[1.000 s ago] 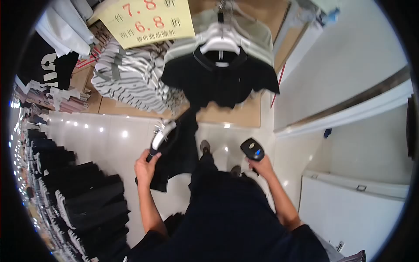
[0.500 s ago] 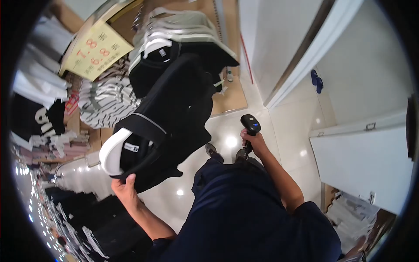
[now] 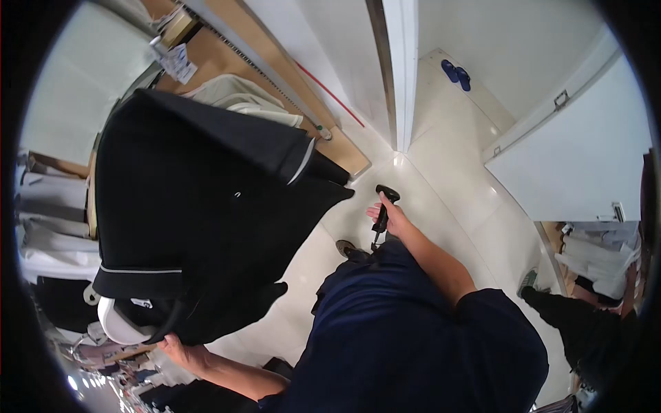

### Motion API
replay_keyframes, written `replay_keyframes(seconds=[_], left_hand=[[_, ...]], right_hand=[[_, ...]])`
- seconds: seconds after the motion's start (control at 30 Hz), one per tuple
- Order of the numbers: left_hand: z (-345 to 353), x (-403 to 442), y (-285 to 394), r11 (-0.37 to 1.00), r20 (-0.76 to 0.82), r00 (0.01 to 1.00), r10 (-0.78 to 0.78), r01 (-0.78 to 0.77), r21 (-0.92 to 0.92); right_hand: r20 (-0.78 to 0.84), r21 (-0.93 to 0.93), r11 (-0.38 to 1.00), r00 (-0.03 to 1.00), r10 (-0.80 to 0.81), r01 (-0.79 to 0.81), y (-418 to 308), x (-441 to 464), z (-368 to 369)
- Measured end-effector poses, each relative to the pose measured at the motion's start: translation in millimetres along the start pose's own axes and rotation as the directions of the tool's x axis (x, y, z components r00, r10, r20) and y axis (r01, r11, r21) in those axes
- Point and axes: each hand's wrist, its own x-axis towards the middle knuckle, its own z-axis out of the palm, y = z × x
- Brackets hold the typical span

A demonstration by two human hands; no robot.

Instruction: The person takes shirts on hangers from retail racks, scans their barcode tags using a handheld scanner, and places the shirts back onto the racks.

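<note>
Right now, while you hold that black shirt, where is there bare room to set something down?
The tiled floor shows bare between the right hand with its scanner and the white door; another bare strip runs up toward the blue slippers. It is crowded at left, where the left hand holds the black shirt, and at lower right, by another person's leg.

The pale, glossy tiled floor [image 3: 447,172] is crossed by thin seams; dark-blue slippers [image 3: 449,71] are set on it near the wall [image 3: 499,62], and another person's shoe [image 3: 528,281] is planted well apart from them.
</note>
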Motion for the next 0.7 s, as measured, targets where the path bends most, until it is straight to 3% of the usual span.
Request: replay_keyframes(seconds=[0.07,0.17,0.2,0.3,0.47,0.63,0.7], left_hand=[[6.7,-0.1,2.4,0.999,-0.031,0.999,-0.031,0.03,-0.03],[7.2,2.8,1.5,0.999,-0.014,0.999,-0.049,0.049,0.01],[8.1,4.1,-0.7,0.998,0.005,0.998,-0.056,0.056,0.027],[9.1,3.5,-10.2,0.994,0.017,0.995,-0.101,0.1,0.052],[31.5,4.5,-42.4,0.964,-0.024,0.964,-0.265,0.265,0.015],[63.2,-28.9,-118.0,0.853,0.004,0.855,-0.518,0.516,0.075],[97.9,-54.5,-135.8,0.794,0.056,0.798,-0.601,0.603,-0.076]], right_hand=[[0.006,0.115,0.993,0.999,0.035,-0.035,-9.4,-12.2,12.2],[0.134,0.189,0.978,0.984,-0.117,0.09,-1.7,29.7,-3.7],[0.214,0.318,0.942,0.96,-0.182,0.107,-12.6,24.7,3.9],[0.144,0.208,0.943,0.945,-0.294,0.262,-71.9,-12.6,44.7],[0.258,0.034,0.874,0.841,-0.476,0.484,-134.2,-63.5,104.8],[0.37,-0.145,0.71,0.703,-0.607,0.689,-133.9,-112.2,192.2],[0.421,-0.193,0.692,0.696,-0.582,0.695,-115.9,-126.9,231.0]])
